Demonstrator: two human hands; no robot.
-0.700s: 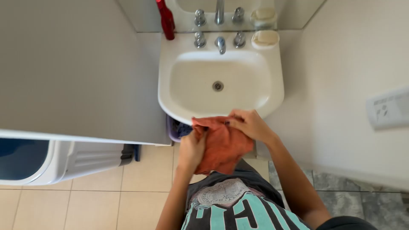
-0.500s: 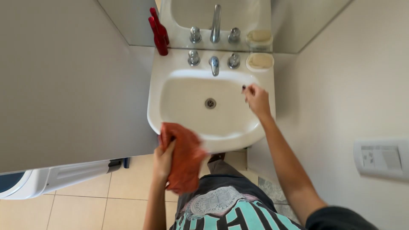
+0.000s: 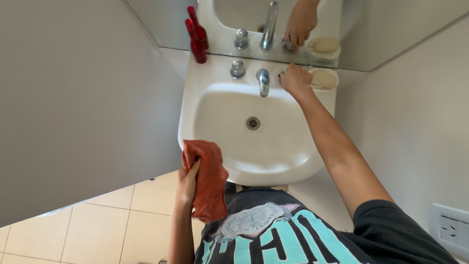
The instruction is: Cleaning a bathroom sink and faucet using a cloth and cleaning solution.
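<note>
Right hand on right chrome tap knob, fingers closed round it.
Left hand grips the hanging orange cloth at basin's 7 o'clock; chrome spout at knob's 9 o'clock.

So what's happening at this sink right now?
A person stands at a white bathroom sink. Their left hand grips a crumpled orange cloth at the basin's front edge. Their right hand is stretched to the back of the sink and covers the right tap handle, beside the spout and a soap dish. No water shows in the basin. A red bottle stands in the back left corner by the mirror.
</note>
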